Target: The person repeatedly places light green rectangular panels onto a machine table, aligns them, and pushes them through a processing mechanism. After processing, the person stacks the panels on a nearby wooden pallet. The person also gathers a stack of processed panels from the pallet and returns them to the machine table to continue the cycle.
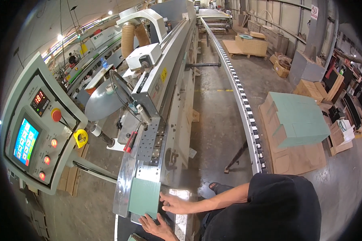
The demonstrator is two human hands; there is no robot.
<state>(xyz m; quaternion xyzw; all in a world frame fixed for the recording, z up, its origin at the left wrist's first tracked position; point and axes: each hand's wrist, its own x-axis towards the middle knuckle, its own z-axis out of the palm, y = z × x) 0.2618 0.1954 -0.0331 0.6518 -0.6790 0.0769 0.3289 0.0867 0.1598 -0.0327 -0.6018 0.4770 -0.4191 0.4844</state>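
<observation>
A flat green rectangular panel lies on the metal infeed table of a long edge-banding machine. At its near edge my left hand rests with fingers spread, the tips touching the panel's near corner. Against the panel's right edge is my right hand, its fingers slightly bent and apart, pushing flat on the side rather than wrapped around it. Just ahead of the panel sits a perforated metal plate. A red-handled tool lies beside that plate.
A control panel with a lit screen and buttons stands left; a yellow tape measure hangs on its edge. A long roller rail runs along the right. Beyond it, stacked green panels sit on brown board.
</observation>
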